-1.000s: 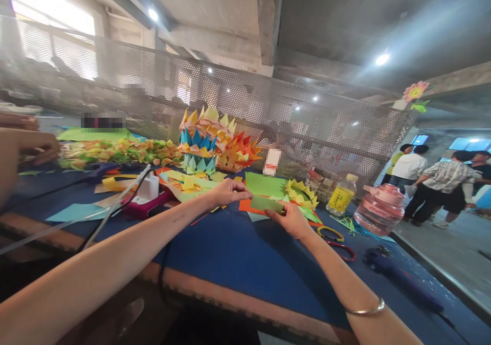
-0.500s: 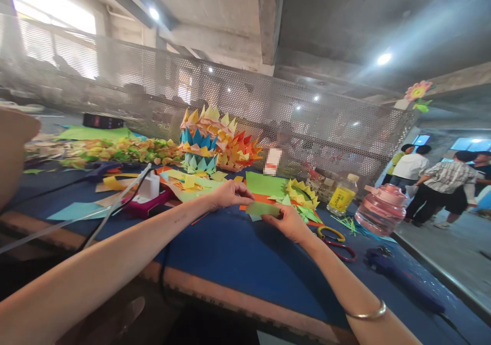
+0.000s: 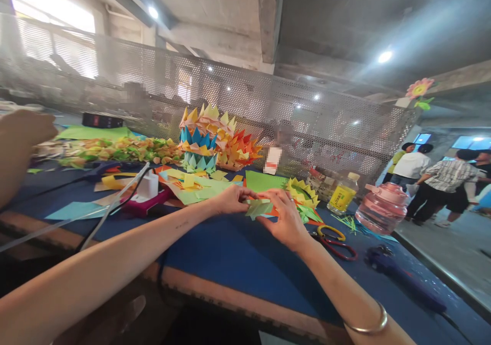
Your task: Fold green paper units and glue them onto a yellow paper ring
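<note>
Pale green paper point(image 3: 258, 209), creased and with pointed edges, is held over the blue surface point(image 3: 218, 258), well back from its near edge. The left hand point(image 3: 229, 199) has its grip pinched on the paper's left end; the right hand point(image 3: 287, 221), a silver bangle point(image 3: 378, 324) at its wrist, has its grip closed on the other end, thumb below and fingers above.

Just beyond lies a bright green sheet point(image 3: 264, 180), with a yellow paper ring point(image 3: 311, 201) at its right. Pointed paper crowns point(image 3: 199, 139) in blue, yellow and orange are stacked by the far edge, beside a heap of paper petals point(image 3: 126, 151) that spreads left. Toward the right edge stand a yellow-labelled bottle point(image 3: 342, 196) and a pink jug point(image 3: 382, 211); nearer lie scissors with a red handle loop point(image 3: 355, 255) and a dark blue glue gun point(image 3: 406, 278). At the left edge, a co-worker's blurred hand point(image 3: 28, 130) reaches over the surface.
</note>
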### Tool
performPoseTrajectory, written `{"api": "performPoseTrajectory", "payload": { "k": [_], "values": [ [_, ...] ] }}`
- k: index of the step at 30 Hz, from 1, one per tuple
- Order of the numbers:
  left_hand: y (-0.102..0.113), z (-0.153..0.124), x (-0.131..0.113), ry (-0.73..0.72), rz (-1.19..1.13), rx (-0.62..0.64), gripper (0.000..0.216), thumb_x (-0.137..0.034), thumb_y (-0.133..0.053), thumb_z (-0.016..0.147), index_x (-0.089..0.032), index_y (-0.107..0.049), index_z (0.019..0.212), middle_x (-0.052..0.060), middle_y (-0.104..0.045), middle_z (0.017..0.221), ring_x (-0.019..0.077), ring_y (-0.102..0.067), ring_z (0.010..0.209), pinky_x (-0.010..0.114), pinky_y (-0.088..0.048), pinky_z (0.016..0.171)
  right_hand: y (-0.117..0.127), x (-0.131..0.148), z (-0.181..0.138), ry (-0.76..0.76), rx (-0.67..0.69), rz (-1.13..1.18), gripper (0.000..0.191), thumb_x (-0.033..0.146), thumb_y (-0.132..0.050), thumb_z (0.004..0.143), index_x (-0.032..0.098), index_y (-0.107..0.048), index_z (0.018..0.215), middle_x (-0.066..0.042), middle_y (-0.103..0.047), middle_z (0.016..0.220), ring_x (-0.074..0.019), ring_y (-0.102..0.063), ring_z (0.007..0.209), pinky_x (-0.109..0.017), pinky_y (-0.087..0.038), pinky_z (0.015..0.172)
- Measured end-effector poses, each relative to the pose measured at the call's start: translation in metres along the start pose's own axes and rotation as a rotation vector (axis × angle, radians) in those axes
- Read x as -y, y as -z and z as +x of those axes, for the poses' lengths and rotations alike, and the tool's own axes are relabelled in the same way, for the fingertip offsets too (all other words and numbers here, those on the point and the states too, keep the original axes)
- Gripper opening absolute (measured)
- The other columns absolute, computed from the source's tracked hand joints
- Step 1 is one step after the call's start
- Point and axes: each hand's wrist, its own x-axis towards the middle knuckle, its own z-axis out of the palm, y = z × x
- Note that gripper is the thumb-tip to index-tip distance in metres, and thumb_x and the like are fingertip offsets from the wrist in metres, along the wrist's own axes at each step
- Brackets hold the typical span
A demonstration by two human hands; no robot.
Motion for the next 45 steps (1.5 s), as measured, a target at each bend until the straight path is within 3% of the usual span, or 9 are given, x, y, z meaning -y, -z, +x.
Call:
{"api": "performPoseTrajectory", "payload": {
  "k": [7,14,19,24,28,31,38,41,45],
  "values": [
    [-0.003,-0.005,-0.007,0.016,0.005,-0.052,0.029,-0.031,-0.058,0.095,-0.014,-0.057,0.119,0.007,-0.063,0.107,0.0181,-0.065,0.084,0.035,-0.057,0.071,-0.002,0.008,-0.002,0.143,0.025,-0.085,0.015,0.012,-0.061,0.087,0.022,-0.069,0.096,-0.006,-0.069,0.089,-0.0235,-0.057,0.095,-0.037,-0.043,0.086],
    [-0.004,-0.015,-0.014,-0.013,0.072,-0.047,0.031,-0.016,-0.05,0.091,-0.013,-0.065,0.118,-0.005,-0.059,0.058,0.011,-0.06,0.05,0.021,-0.049,0.053,0.012,0.004,-0.015,0.258,0.072,-0.097,0.02,0.014,-0.052,0.093,0.022,-0.07,0.088,-0.005,-0.07,0.087,-0.0222,-0.056,0.093,-0.036,-0.042,0.085],
    [-0.008,-0.039,-0.025,-0.097,0.232,0.015,0.029,-0.016,-0.05,0.083,-0.014,-0.077,0.096,0.002,-0.069,0.067,0.0157,-0.065,0.062,0.021,-0.045,0.055,0.017,0.005,-0.029,0.333,0.163,-0.068,0.02,0.019,-0.049,0.096,0.023,-0.069,0.091,-0.004,-0.072,0.09,-0.021,-0.058,0.093,-0.036,-0.042,0.085],
    [-0.013,-0.059,-0.046,-0.246,0.444,0.054,0.024,-0.013,-0.055,0.079,-0.019,-0.076,0.087,0.006,-0.067,0.084,0.0221,-0.063,0.081,0.03,-0.045,0.073,0.019,0.002,-0.032,0.365,0.233,0.007,0.019,0.019,-0.05,0.096,0.023,-0.067,0.091,-0.002,-0.072,0.088,-0.0184,-0.059,0.089,-0.032,-0.047,0.084],
    [-0.017,-0.062,-0.054,-0.455,0.697,0.047,0.018,-0.016,-0.052,0.087,-0.018,-0.069,0.082,0.011,-0.063,0.115,0.0265,-0.059,0.099,0.039,-0.043,0.088,0.019,-0.002,-0.033,0.333,0.262,0.06,0.016,0.019,-0.052,0.096,0.022,-0.066,0.09,-0.002,-0.07,0.084,-0.0171,-0.059,0.085,-0.032,-0.047,0.083],
    [-0.022,-0.063,-0.051,-0.605,0.693,0.095,0.016,-0.012,-0.051,0.089,-0.015,-0.065,0.095,0.011,-0.067,0.107,0.0242,-0.06,0.1,0.038,-0.044,0.092,0.021,-0.002,-0.031,0.321,0.294,0.13,0.017,0.017,-0.05,0.097,0.021,-0.066,0.092,-0.003,-0.07,0.086,-0.0162,-0.059,0.082,-0.033,-0.046,0.084],
    [-0.034,-0.075,-0.042,-0.57,0.591,-0.022,0.021,-0.012,-0.048,0.094,-0.014,-0.064,0.108,0.009,-0.07,0.103,0.0218,-0.066,0.093,0.034,-0.053,0.083,0.024,0.0,-0.027,0.186,0.416,0.266,0.01,0.014,-0.057,0.093,0.019,-0.065,0.093,-0.002,-0.07,0.091,-0.0154,-0.057,0.086,-0.033,-0.043,0.086],
    [-0.033,-0.078,-0.042,-0.578,0.61,-0.073,0.023,-0.012,-0.045,0.096,-0.014,-0.063,0.11,0.01,-0.071,0.098,0.0211,-0.067,0.089,0.032,-0.055,0.079,0.021,0.001,-0.029,0.049,0.404,0.298,0.005,0.021,-0.062,0.091,0.02,-0.064,0.086,-0.001,-0.067,0.085,-0.0164,-0.055,0.085,-0.031,-0.043,0.08],
    [-0.032,-0.08,-0.041,-0.571,0.607,-0.101,0.022,-0.013,-0.045,0.096,-0.014,-0.064,0.107,0.009,-0.07,0.093,0.0197,-0.068,0.082,0.029,-0.056,0.075,0.014,0.005,-0.033,-0.182,0.372,0.29,0.019,0.029,-0.064,0.089,0.02,-0.059,0.074,0.0,-0.061,0.075,-0.0153,-0.052,0.077,-0.029,-0.04,0.073]
  ]
}}
